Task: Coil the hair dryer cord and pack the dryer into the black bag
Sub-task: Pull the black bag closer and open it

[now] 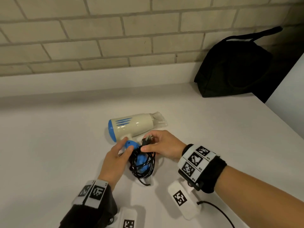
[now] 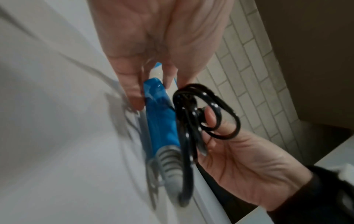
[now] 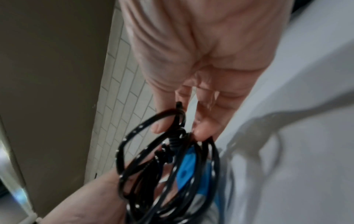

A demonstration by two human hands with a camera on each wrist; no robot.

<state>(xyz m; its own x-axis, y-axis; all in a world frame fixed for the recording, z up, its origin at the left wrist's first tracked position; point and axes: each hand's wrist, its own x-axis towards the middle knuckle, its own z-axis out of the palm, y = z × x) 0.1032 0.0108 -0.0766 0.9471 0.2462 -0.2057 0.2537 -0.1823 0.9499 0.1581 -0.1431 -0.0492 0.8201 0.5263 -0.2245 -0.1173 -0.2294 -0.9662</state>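
Observation:
The hair dryer (image 1: 131, 126) lies on its side on the white table (image 1: 49, 145); it has a cream body, a blue rear cap and a blue handle (image 2: 159, 121). Its black cord (image 1: 143, 167) is bunched in loops over the handle. My left hand (image 1: 127, 145) holds the handle between thumb and fingers, as the left wrist view also shows (image 2: 151, 91). My right hand (image 1: 147, 143) pinches the cord loops just below the plug (image 1: 148, 139), with the thumb through the loops (image 3: 179, 130). The black bag (image 1: 235, 66) stands at the back right against the wall.
A brick wall (image 1: 98, 38) runs along the table's back edge. A white panel (image 1: 289, 89) rises at the right, beside the bag. A thin black cable (image 1: 218, 213) trails by my right forearm. White tagged blocks (image 1: 182, 199) hang under both wrists.

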